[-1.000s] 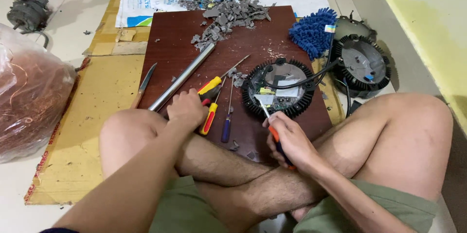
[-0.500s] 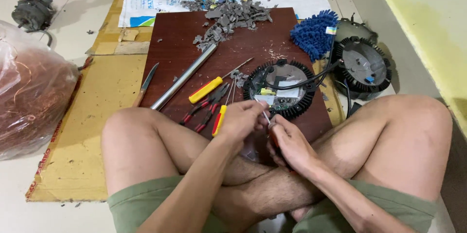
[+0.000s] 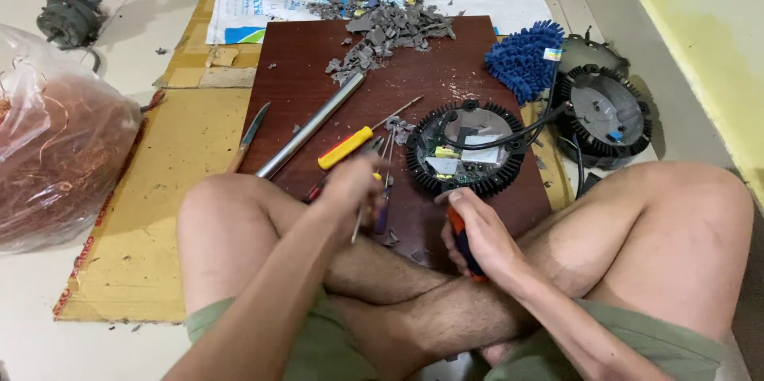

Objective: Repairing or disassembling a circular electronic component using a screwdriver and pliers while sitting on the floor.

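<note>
I sit cross-legged on the floor in front of a dark brown board (image 3: 446,78). My left hand (image 3: 348,188) hovers over the tools on the board, fingers closed around a thin screwdriver (image 3: 360,222); the hand is blurred. My right hand (image 3: 480,231) rests on my leg and grips an orange-handled tool (image 3: 461,238). Just beyond it lies a round black finned housing (image 3: 465,148) with a circuit board inside. A yellow-handled screwdriver (image 3: 347,147) and a long metal rod (image 3: 310,125) lie left of the housing.
Grey broken bits (image 3: 382,27) are heaped at the board's far edge. A blue mop pad (image 3: 523,58) and a second black housing (image 3: 605,114) sit at the right, joined by a cable. A bag of copper wire (image 3: 56,158) is left. Cardboard (image 3: 151,214) underlies the board.
My left hand went from the tools to my right hand, then back left above the tools with a thin screwdriver. My right hand drew back from the housing onto my leg.
</note>
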